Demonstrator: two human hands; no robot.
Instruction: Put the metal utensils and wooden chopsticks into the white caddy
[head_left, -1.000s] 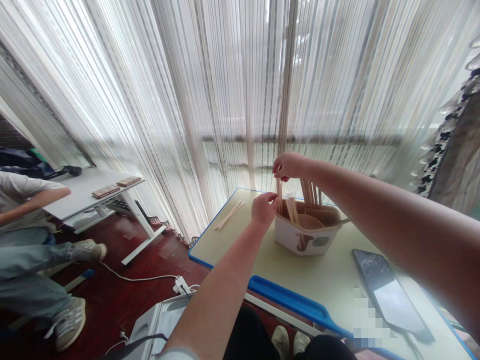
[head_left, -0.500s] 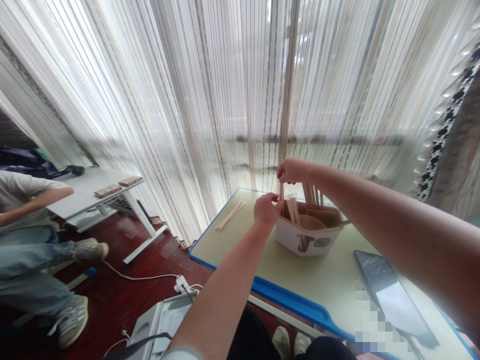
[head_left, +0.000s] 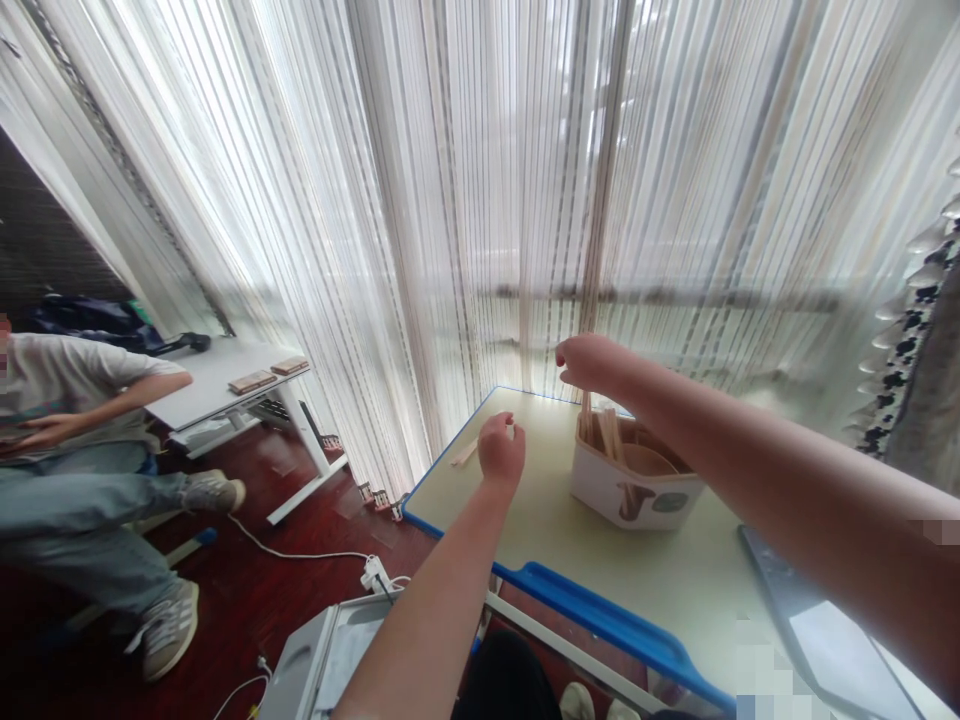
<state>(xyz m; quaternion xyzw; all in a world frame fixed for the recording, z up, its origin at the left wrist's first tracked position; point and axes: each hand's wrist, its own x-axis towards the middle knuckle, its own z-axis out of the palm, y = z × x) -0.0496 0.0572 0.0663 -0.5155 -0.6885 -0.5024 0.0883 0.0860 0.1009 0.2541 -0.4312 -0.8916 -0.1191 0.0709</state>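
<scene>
My left hand [head_left: 502, 450] is over the table [head_left: 525, 520], its fingers bent with a gap between thumb and forefinger. Partly behind it lies a pair of wooden chopsticks [head_left: 466, 455]; whether the hand touches them is hidden. My right hand [head_left: 589, 362] hovers above the far left corner of a white box [head_left: 637, 500], fingers curved and apart, nothing visible between them. Inside the box stand several wooden chopsticks [head_left: 611, 432], some in pale wrappers, beside a brown, rounded bowl-like piece [head_left: 649, 460]. My right forearm covers part of the box.
A dark tablet-like panel [head_left: 825, 620] lies at the table's right. Striped curtains [head_left: 517, 200] hang right behind the table. At left, a seated person [head_left: 90, 390] is beside a white table [head_left: 225, 365] with brown packs. A power strip [head_left: 375, 575] and cable cross the floor.
My left hand has left the box and moved left over the chopsticks on the table. My right hand has lifted slightly off the sticks. The view has shifted left.
</scene>
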